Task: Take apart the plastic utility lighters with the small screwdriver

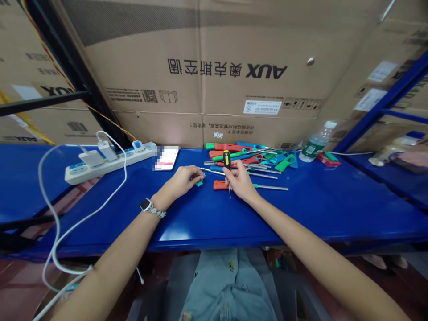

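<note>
My left hand (184,179), wearing a watch on the wrist, is closed with its fingertips pinching a small teal plastic piece (199,183) just above the table. My right hand (240,179) is wrapped round a screwdriver (227,159) with a yellow and black handle; its thin shaft points down toward me. Under and beside the right hand lies a long-nosed lighter (219,185) with an orange-red handle and metal tube, partly hidden by the fingers. Behind both hands is a pile of similar lighters (234,147) in red, green and blue.
On the blue table (200,223) a phone (168,158) and a white power strip (100,168) with plugs and cables lie at left. A water bottle (316,145) and a red box (327,159) stand at right. Large cardboard boxes (214,98) wall the back.
</note>
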### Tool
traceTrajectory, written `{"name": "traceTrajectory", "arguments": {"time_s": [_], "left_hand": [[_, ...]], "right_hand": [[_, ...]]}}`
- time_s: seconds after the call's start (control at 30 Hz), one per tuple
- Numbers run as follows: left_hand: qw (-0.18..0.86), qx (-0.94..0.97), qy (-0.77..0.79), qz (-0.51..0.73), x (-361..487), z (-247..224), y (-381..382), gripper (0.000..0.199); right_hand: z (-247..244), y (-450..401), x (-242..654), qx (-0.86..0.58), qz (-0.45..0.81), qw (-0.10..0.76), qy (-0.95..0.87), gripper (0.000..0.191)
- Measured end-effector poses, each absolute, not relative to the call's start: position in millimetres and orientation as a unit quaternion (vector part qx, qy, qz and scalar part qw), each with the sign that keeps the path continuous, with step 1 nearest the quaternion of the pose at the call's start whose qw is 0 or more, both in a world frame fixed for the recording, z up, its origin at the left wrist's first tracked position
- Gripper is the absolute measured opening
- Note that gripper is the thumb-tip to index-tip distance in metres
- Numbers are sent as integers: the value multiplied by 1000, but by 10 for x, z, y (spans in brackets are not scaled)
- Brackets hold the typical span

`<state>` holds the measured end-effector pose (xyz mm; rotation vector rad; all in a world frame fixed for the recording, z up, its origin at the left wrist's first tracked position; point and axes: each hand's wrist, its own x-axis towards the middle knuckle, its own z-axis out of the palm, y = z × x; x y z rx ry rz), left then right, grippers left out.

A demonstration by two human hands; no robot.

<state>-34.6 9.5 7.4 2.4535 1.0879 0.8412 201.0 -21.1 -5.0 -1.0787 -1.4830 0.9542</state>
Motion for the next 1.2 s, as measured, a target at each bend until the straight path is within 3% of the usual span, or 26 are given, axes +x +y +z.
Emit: {"name": "traceTrajectory", "arguments": {"time_s": [0.53,0.7,0.83,0.93,1.03,1.2], "left_hand": [[65,889,348,292,-102,108,-76,26],[26,930,319,179,181,186,-182,41],[-15,941,321,110,380,183,-117,36],[-4,945,300,129,437,124,-49,28],[21,942,289,170,385,98,-5,20],[30,916,343,205,166,219,-6,18]], "right_hand": [[-21,-196,2029,-428,438,534,-583,43],[44,-198,2051,-414,450,562,-557,50],[97,-263,2064,-396,431,569,-578,45],[107,-362,2123,-385,405,563,-609,36],[101,-499,2238,-387,346,501,-692,24],[138,-674,2383,-399,179,296,-850,17]]}}
